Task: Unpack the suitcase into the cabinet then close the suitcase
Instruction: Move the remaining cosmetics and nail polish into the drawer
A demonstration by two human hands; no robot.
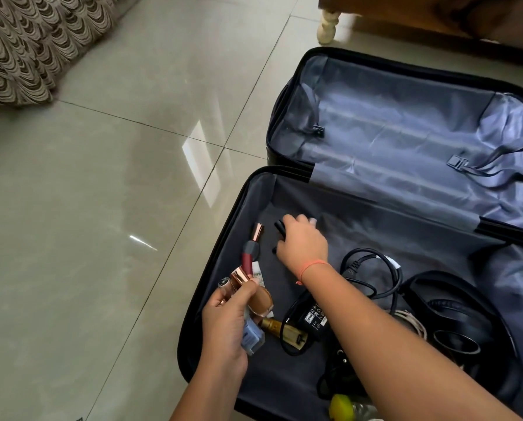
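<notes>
Suitcase (375,232) lies open flat on the tiled floor (102,177), both halves up. The far half (390,126) shows only grey lining and a loose strap buckle (456,162).

Right hand (302,241) is stretched across into the near half's far-left corner, palm down. Its fingers are curled over a small black item (280,227) on the lining, with the thumb tucked against the item's near end, so it grips rather than lying flat. What the item is cannot be told. There is an orange thread (313,265) round that wrist.

Left hand (227,326) is at the suitcase's left edge, closed round a cosmetics bundle (248,299). A rose-gold cap (240,276) and a small clear bottle top (224,282) stick out above the fingers. A round bronze compact (258,300) sits against the fingertips and a pale blue piece (252,337) by the palm. Thumb and fingers are wrapped tight, not spread.

Loose in the near half:
- A dark red tube (249,253) with a rose-gold cap, just left of the right hand.
- An amber bottle (277,326) beside the left hand.
- A black power adapter (313,319) under the right forearm.
- A coiled black cable (372,268).
- A white cord (412,323).
- Black headphones (454,314) to the right.
- A yellow thing (340,405) at the near edge, partly cut off.

Patterned fabric (26,41) is top left, and a cream furniture leg (327,25) stands behind the suitcase.
</notes>
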